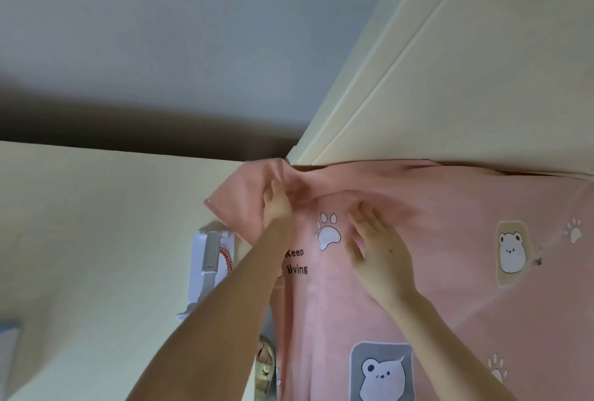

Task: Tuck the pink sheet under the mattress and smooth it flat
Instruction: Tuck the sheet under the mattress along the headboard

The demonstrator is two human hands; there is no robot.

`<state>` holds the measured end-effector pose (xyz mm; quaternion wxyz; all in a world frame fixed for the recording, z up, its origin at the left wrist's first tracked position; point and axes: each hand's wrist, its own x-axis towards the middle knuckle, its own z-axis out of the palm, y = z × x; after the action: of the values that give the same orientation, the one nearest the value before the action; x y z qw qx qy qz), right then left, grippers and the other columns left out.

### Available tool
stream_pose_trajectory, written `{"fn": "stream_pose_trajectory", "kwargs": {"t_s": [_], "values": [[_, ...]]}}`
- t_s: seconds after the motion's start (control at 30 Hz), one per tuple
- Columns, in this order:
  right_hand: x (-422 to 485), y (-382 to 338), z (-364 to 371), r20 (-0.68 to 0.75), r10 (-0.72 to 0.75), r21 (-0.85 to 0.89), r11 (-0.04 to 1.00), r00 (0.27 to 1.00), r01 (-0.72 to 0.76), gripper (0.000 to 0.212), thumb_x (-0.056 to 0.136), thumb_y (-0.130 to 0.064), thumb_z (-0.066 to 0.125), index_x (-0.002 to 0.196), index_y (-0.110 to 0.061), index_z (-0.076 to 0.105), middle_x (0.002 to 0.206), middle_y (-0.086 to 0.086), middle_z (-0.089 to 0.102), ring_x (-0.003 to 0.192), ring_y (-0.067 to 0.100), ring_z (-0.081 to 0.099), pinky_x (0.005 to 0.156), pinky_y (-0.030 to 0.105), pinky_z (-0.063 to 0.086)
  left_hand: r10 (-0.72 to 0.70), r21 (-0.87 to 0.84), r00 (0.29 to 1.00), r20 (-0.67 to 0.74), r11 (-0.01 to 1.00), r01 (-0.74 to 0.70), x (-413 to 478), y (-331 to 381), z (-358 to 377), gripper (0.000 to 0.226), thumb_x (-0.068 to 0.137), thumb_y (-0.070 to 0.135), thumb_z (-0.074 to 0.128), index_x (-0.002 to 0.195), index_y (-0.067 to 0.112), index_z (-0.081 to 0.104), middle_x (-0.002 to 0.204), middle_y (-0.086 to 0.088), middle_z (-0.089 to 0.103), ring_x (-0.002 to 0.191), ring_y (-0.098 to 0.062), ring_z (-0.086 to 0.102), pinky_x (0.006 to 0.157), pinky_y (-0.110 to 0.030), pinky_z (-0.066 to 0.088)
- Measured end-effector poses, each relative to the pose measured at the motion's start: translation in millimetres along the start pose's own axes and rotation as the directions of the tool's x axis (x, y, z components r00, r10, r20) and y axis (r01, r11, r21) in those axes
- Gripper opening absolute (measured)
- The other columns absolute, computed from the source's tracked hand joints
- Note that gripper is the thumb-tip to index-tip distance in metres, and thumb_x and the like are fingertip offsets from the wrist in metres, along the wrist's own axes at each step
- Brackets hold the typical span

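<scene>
Pink sheet: lies spread below the cream panel, near corner bunched up. Our left hand grips that bunched corner; our right hand rests flat on it, fingers spread.

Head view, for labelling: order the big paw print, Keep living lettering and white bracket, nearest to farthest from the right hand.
Right hand:
1. Big paw print, just left.
2. Keep living lettering, lower left.
3. White bracket, far left.

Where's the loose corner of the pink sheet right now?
Head view, centre-left: the sheet corner is bunched in the left hand, beside the cream wall, left of the big paw print.
</scene>
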<state>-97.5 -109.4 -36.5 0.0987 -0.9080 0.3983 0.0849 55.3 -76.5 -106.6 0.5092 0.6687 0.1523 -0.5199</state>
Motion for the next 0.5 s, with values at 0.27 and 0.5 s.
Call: {"fn": "stream_pose_trajectory", "kwargs": {"t_s": [0.27,0.5], "values": [[19,-28,1,-0.186,-0.178,-0.139,0.978,0.966,0.154,0.038,0.08,-0.022,0.042,0.109,-0.012,0.065,0.122,0.012,0.062,0.111,0.035,0.058,0.094,0.05,0.047,-0.213,0.333,0.907,0.362,0.939,0.088,26,23,5,0.073,0.088,0.067,0.021,0.113,0.009,0.059,0.099,-0.008,0.063,0.092,-0.026,0.058,0.085,-0.032,0.046],[50,-33,16,0.121,-0.192,-0.445,0.866,0.974,0.226,0.042,0.059,-0.022,0.079,0.096,-0.003,0.07,0.128,0.023,0.057,0.123,0.043,0.049,0.109,0.058,0.017,0.407,0.42,0.911,0.065,0.817,-0.395,9,38,-4,0.036,0.087,0.005,0.04,0.116,0.005,0.061,0.121,-0.013,0.063,0.113,-0.031,0.057,0.091,-0.032,0.045]]}}
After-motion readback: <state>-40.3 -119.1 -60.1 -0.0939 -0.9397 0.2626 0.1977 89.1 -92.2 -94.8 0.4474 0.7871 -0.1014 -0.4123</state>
